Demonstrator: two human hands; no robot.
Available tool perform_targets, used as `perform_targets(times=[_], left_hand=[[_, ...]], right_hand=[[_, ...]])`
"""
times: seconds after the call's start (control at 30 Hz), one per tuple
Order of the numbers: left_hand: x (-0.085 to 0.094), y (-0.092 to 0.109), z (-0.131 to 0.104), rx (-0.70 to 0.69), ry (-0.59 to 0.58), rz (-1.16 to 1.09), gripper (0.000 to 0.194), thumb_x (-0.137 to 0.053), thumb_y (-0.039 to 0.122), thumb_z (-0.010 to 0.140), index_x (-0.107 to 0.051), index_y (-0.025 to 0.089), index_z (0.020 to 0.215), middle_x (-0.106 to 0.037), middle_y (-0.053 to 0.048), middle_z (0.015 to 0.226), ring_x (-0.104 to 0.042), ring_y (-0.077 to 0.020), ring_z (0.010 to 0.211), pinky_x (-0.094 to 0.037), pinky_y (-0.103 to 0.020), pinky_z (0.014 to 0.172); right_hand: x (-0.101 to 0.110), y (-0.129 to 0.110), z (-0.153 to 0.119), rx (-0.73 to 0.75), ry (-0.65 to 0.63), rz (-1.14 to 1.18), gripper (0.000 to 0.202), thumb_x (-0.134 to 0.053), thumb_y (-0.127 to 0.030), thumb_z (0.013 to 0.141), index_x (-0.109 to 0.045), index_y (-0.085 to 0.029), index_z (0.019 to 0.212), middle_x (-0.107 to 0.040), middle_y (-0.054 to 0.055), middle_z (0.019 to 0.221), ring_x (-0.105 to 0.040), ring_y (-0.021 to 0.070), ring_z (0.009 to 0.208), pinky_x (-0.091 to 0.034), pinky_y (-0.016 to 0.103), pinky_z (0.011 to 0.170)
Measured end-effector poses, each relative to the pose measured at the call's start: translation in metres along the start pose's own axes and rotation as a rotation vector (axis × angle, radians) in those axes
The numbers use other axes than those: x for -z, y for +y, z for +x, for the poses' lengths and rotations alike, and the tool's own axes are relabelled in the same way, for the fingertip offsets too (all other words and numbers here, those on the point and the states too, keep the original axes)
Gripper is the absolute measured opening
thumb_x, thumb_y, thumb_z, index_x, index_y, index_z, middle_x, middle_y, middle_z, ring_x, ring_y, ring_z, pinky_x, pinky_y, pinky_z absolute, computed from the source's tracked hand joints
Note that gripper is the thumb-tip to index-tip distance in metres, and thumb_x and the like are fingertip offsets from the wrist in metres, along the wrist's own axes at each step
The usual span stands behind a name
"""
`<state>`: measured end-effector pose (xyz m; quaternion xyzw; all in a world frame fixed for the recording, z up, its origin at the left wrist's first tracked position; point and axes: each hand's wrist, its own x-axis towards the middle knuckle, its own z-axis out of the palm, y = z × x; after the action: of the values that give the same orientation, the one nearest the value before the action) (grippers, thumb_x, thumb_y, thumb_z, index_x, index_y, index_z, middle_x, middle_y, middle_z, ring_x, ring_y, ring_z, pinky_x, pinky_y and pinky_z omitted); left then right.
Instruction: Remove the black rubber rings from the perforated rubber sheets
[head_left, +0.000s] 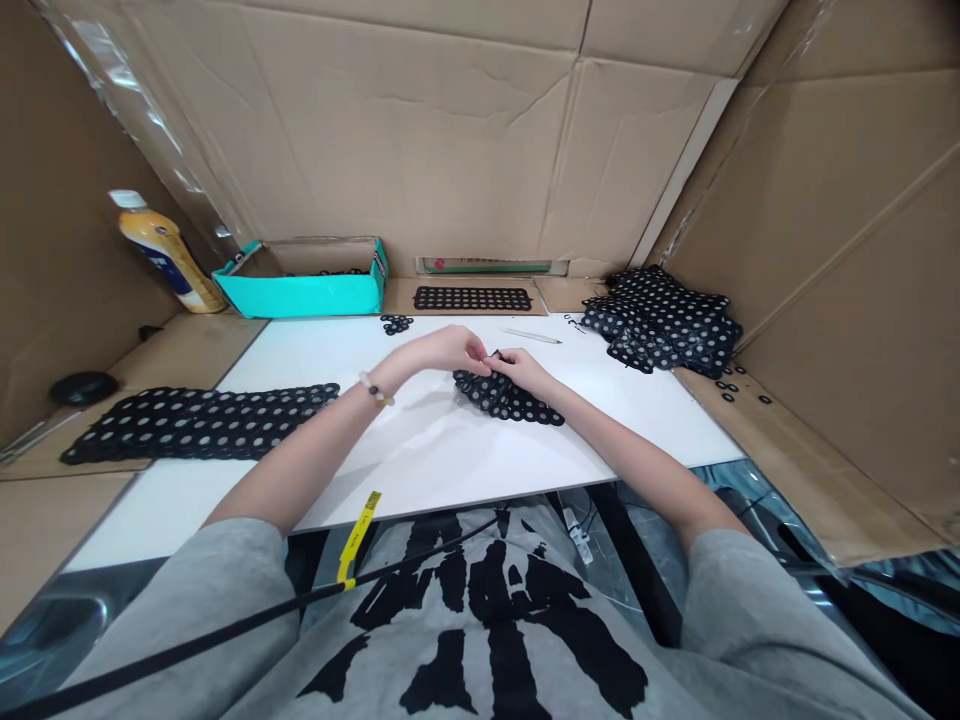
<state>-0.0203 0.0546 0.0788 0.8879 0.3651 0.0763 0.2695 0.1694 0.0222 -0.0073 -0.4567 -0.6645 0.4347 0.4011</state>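
A black perforated sheet (510, 402), full of round holes, is bunched up on the white tabletop (420, 440) in front of me. My right hand (521, 370) pinches its upper edge between thumb and fingers. From the left, my left hand (456, 350) meets it there with fingertips closed together; whatever is between them is too small to make out. Beyond my left wrist lies a small cluster of black rings (396, 324). A white pen-like stick (531, 336) rests behind my right hand.
A long stack of perforated sheets (202, 422) lies left, a heaped pile (664, 318) right, with loose rings (727, 386) beside it. At the back are a turquoise box (300, 296), a flat perforated sheet (472, 298) and a bottle (169, 250). Cardboard walls (390, 130) surround the table.
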Motion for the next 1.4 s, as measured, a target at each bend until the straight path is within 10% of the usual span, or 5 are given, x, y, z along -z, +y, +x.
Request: perform_targets(times=[0.37,0.57,0.8,1.2,1.4], left_hand=[[0.006,-0.036,0.010,0.174,0.203,-0.154,0.017,-0.074,0.031,0.063,-0.076,0.016,0.071,-0.069,-0.003,0.064,-0.058,-0.0148,0.061,-0.041,-0.024,0.057],[0.058,-0.111,-0.016,0.500,0.750,-0.031,0.026,-0.068,0.034,0.072,-0.076,0.014,0.086,-0.071,-0.005,0.077,-0.059,-0.0175,0.073,-0.043,-0.024,0.065],[0.046,-0.167,-0.022,0.686,0.691,0.038,0.023,-0.066,0.031,0.071,-0.075,0.014,0.084,-0.072,-0.006,0.081,-0.061,-0.0207,0.082,-0.043,-0.023,0.072],[0.038,-0.174,-0.019,0.661,0.721,0.110,0.029,-0.062,0.027,0.071,-0.076,0.013,0.092,-0.074,-0.012,0.092,-0.065,-0.0250,0.087,-0.046,-0.028,0.077],[0.058,-0.109,-0.013,0.423,0.514,0.011,0.032,-0.064,0.036,0.073,-0.076,0.016,0.095,-0.075,-0.007,0.093,-0.065,-0.0220,0.084,-0.046,-0.025,0.071]], right_hand=[[0.005,0.001,-0.002,-0.091,-0.061,-0.022,0.044,-0.074,-0.057,0.062,-0.063,-0.015,0.071,-0.055,-0.004,0.062,-0.045,0.0118,0.064,-0.033,0.027,0.067],[0.004,-0.004,-0.005,-0.131,-0.082,0.015,0.043,-0.075,-0.054,0.059,-0.060,-0.016,0.072,-0.056,-0.004,0.063,-0.048,0.0124,0.066,-0.035,0.027,0.070],[0.003,-0.002,-0.005,-0.121,-0.075,0.022,0.041,-0.075,-0.053,0.060,-0.059,-0.017,0.071,-0.056,-0.004,0.064,-0.048,0.0125,0.066,-0.035,0.028,0.070],[0.002,-0.003,-0.005,-0.119,-0.081,0.010,0.042,-0.074,-0.054,0.061,-0.060,-0.017,0.072,-0.058,-0.003,0.067,-0.050,0.0133,0.068,-0.036,0.028,0.072],[0.002,-0.002,-0.003,-0.088,-0.020,-0.008,0.040,-0.071,-0.055,0.065,-0.063,-0.016,0.071,-0.061,-0.001,0.067,-0.051,0.0141,0.068,-0.038,0.029,0.074]])
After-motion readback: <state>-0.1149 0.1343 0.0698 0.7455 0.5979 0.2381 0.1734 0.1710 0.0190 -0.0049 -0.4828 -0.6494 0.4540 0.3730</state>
